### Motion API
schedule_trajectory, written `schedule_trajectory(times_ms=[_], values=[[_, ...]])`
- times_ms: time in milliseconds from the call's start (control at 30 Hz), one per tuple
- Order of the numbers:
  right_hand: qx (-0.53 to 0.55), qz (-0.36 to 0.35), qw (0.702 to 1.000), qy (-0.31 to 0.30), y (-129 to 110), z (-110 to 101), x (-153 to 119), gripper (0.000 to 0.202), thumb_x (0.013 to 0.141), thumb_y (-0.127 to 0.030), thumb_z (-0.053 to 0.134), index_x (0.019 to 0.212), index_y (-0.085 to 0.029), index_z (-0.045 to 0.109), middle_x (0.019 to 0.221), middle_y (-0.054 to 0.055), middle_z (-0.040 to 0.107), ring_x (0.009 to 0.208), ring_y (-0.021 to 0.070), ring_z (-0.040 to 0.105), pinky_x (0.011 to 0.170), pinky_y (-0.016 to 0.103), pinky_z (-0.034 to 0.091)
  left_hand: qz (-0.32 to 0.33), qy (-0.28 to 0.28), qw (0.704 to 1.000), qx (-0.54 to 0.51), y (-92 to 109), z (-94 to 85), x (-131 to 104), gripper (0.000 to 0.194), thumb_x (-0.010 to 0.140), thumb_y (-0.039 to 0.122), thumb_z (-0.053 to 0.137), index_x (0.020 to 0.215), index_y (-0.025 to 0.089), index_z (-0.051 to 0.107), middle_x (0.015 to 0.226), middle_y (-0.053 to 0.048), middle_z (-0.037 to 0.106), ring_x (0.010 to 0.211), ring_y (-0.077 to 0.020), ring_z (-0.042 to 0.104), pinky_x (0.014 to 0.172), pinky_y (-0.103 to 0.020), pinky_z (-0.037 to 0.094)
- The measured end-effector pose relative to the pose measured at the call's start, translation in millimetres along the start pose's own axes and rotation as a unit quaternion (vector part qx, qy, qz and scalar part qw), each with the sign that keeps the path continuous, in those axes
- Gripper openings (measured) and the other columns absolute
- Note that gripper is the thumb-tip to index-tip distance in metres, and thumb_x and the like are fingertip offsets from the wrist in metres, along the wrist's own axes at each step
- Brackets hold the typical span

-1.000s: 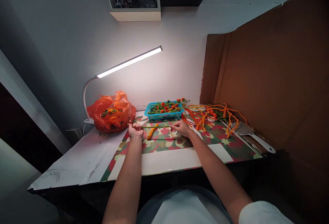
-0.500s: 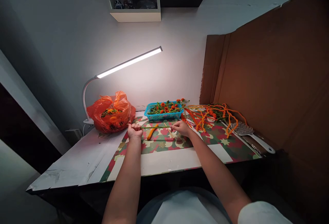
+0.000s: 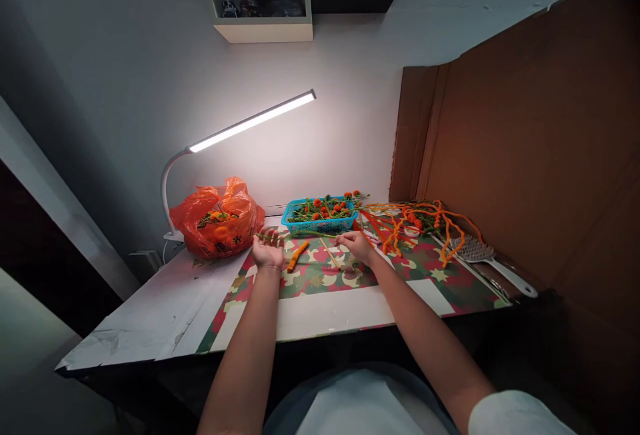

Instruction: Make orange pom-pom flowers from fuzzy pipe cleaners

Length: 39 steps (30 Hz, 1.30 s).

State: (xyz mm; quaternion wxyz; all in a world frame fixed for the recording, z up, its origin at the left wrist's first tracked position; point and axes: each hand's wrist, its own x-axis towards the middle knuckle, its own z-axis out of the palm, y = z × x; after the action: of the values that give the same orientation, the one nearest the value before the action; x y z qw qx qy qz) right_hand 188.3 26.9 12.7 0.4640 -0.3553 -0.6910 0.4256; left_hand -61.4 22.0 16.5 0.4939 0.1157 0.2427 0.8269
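Note:
A thin green pipe cleaner (image 3: 313, 234) stretches sideways between my two hands, bowing slightly. My right hand (image 3: 356, 246) pinches its right end between thumb and fingertips. At the other end, my left hand (image 3: 269, 250) is turned palm up with fingers spread, and the strand rests across or beside the fingers without being gripped. Just below the strand, a short orange fuzzy stick (image 3: 298, 256) lies on the patterned mat (image 3: 300, 283). Near my right hand lies a thin pale wooden stick (image 3: 331, 254), slanted.
A blue basket (image 3: 320, 225) of green stems with orange heads stands behind. An orange plastic bag (image 3: 220, 222) sits left, below a lit lamp (image 3: 253, 122). Orange fuzzy strands (image 3: 395, 228), a hairbrush (image 3: 495, 265) and a cardboard panel (image 3: 510, 142) are on the right.
My left hand has loosened from a closed grip, with its fingers now spread and palm up. The green strand has gone from straight to slightly bowed. My right hand keeps its pinch.

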Motion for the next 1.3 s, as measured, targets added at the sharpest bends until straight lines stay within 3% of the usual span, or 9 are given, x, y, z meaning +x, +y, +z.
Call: schedule_trajectory(times_ms=[100, 200, 300, 433, 567, 667, 767, 1100, 1300], values=[[0.04, 0.015, 0.999, 0.007, -1, -1, 0, 0.047, 0.072, -0.059, 0.056, 0.075, -0.015, 0.07, 0.044, -0.006, 0.03, 0.045, 0.0084, 0.028, 0.047, 0.023, 0.025, -0.028, -0.037, 0.998, 0.04, -7, 7.5, -13, 0.019, 0.091, 0.033, 0.04, 0.098, 0.023, 0.054, 0.101, -0.006, 0.064, 0.086, -0.0156, 0.065, 0.079, -0.033, 0.052], [0.059, 0.019, 0.998, 0.0, -2, 0, -1, 0.049, 0.072, -0.06, 0.054, 0.081, -0.015, 0.07, 0.046, -0.007, 0.027, 0.044, 0.0077, 0.023, 0.045, 0.023, 0.02, -0.088, -0.117, 0.985, 0.086, -13, 13.6, -24, 0.02, 0.089, 0.027, 0.046, 0.107, 0.022, 0.054, 0.115, -0.009, 0.061, 0.099, -0.0177, 0.064, 0.084, -0.033, 0.052], [0.05, 0.019, 0.999, -0.006, -2, 2, -1, 0.051, 0.07, -0.061, 0.054, 0.079, -0.014, 0.069, 0.047, -0.007, 0.028, 0.046, 0.0078, 0.024, 0.047, 0.023, 0.02, -0.139, -0.183, 0.962, 0.147, -18, 16.9, -31, 0.024, 0.086, 0.026, 0.053, 0.109, 0.019, 0.056, 0.115, -0.01, 0.063, 0.098, -0.0185, 0.065, 0.082, -0.031, 0.053], [0.027, 0.026, 0.999, -0.016, -2, 5, -2, 0.052, 0.068, -0.062, 0.057, 0.077, -0.012, 0.069, 0.046, -0.007, 0.029, 0.048, 0.0079, 0.027, 0.049, 0.024, 0.022, -0.152, -0.22, 0.934, 0.236, -26, 17.0, -34, 0.027, 0.076, 0.022, 0.067, 0.102, 0.018, 0.062, 0.101, -0.008, 0.068, 0.075, -0.0137, 0.067, 0.064, -0.022, 0.053], [0.004, 0.024, 0.998, -0.057, -2, 7, -3, 0.049, 0.069, -0.059, 0.06, 0.075, -0.012, 0.071, 0.046, -0.005, 0.038, 0.051, 0.0094, 0.035, 0.052, 0.024, 0.029, -0.112, -0.213, 0.939, 0.247, -31, 15.9, -33, 0.032, 0.068, 0.021, 0.075, 0.098, 0.018, 0.064, 0.089, -0.004, 0.07, 0.062, -0.0085, 0.062, 0.054, -0.018, 0.048], [-0.007, 0.02, 0.997, -0.079, -3, 8, -5, 0.043, 0.07, -0.055, 0.062, 0.071, -0.013, 0.071, 0.056, 0.001, 0.055, 0.058, 0.012, 0.045, 0.057, 0.025, 0.034, -0.086, -0.201, 0.947, 0.237, -31, 15.9, -32, 0.036, 0.063, 0.024, 0.079, 0.096, 0.019, 0.066, 0.081, -0.001, 0.069, 0.058, -0.0079, 0.06, 0.054, -0.019, 0.047], [-0.011, 0.018, 0.995, -0.102, -3, 9, -6, 0.038, 0.071, -0.05, 0.062, 0.068, -0.014, 0.071, 0.065, 0.003, 0.062, 0.065, 0.0138, 0.051, 0.06, 0.025, 0.037, -0.078, -0.202, 0.946, 0.241, -31, 16.2, -32, 0.039, 0.06, 0.027, 0.081, 0.095, 0.019, 0.066, 0.076, 0.0, 0.067, 0.057, -0.0086, 0.06, 0.053, -0.019, 0.046], [-0.046, 0.012, 0.984, -0.172, 5, 7, -5, 0.04, 0.072, -0.051, 0.062, 0.073, -0.014, 0.074, 0.071, 0.004, 0.067, 0.072, 0.016, 0.057, 0.068, 0.025, 0.041, -0.081, -0.187, 0.953, 0.222, -28, 18.7, -35, 0.034, 0.059, 0.037, 0.079, 0.08, 0.018, 0.061, 0.061, 0.005, 0.057, 0.051, -0.0076, 0.053, 0.05, -0.019, 0.043], [-0.051, 0.046, 0.977, -0.202, -7, 5, -12, 0.04, 0.071, -0.051, 0.064, 0.074, -0.013, 0.074, 0.051, -0.001, 0.054, 0.049, 0.0103, 0.049, 0.049, 0.022, 0.036, -0.078, -0.186, 0.957, 0.209, -27, 19.2, -35, 0.033, 0.062, 0.036, 0.076, 0.085, 0.017, 0.062, 0.059, 0.006, 0.054, 0.05, -0.0063, 0.05, 0.05, -0.018, 0.042]])
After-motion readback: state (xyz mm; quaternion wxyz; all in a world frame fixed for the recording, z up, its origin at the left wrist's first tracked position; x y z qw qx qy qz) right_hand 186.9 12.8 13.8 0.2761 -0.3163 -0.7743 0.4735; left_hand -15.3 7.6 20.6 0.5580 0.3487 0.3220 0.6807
